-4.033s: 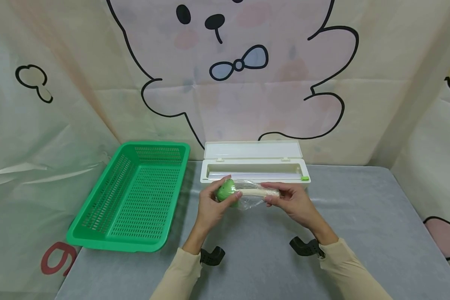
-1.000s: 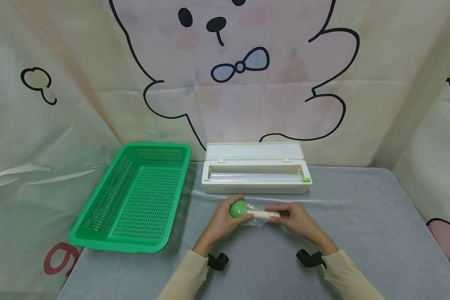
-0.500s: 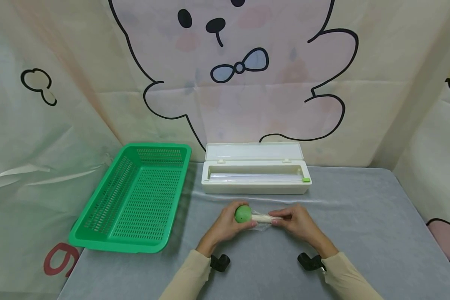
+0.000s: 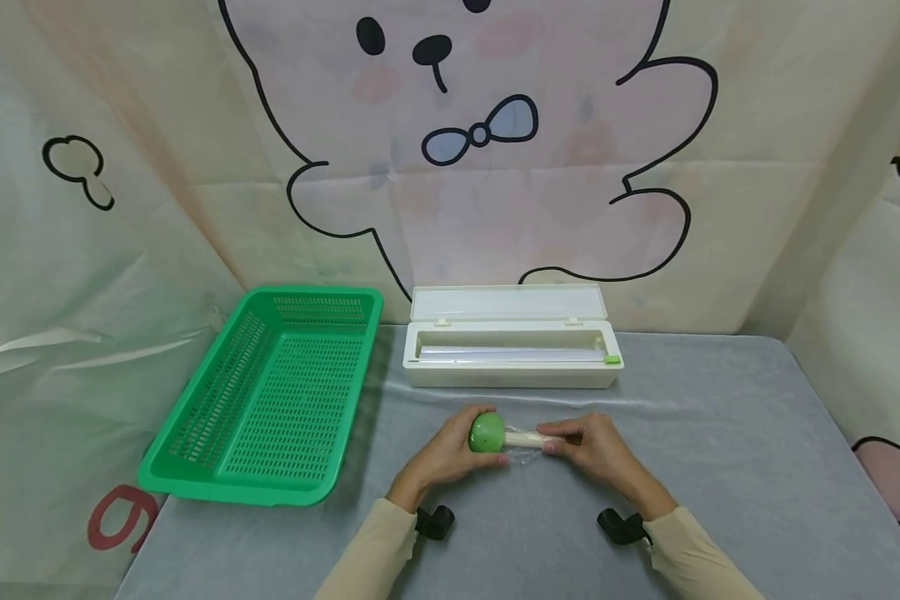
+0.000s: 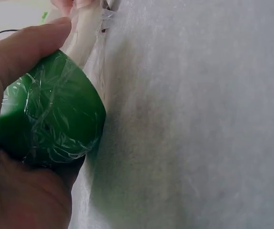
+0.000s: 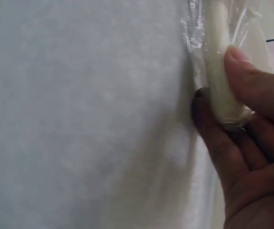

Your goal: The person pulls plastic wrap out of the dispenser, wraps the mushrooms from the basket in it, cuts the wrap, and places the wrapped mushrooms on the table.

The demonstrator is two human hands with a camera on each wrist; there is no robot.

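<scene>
In the head view a thing with a rounded green head (image 4: 487, 433) and a pale stick-like handle (image 4: 525, 438) lies across between both hands, wrapped in clear cling film (image 6: 194, 28). My left hand (image 4: 450, 450) grips the green head, thumb on the near side and fingers on the far side. The left wrist view shows crinkled film tight over the green surface (image 5: 65, 109). At the other end my right hand (image 4: 596, 450) pinches the handle tip, thumb on top and fingers beneath. Film sticks out loosely beside the handle in the right wrist view.
Behind the hands stands a white cling film dispenser (image 4: 513, 377), lid raised, with a roll inside and a green slider (image 4: 612, 359) at its right. A green perforated basket (image 4: 258, 492) sits at the left of the grey cloth-covered table (image 4: 720, 467).
Since the earliest frame both hands have come down nearer the person with the wrapped thing, away from the dispenser. Lately the left thumb has shifted down from beside the handle.
</scene>
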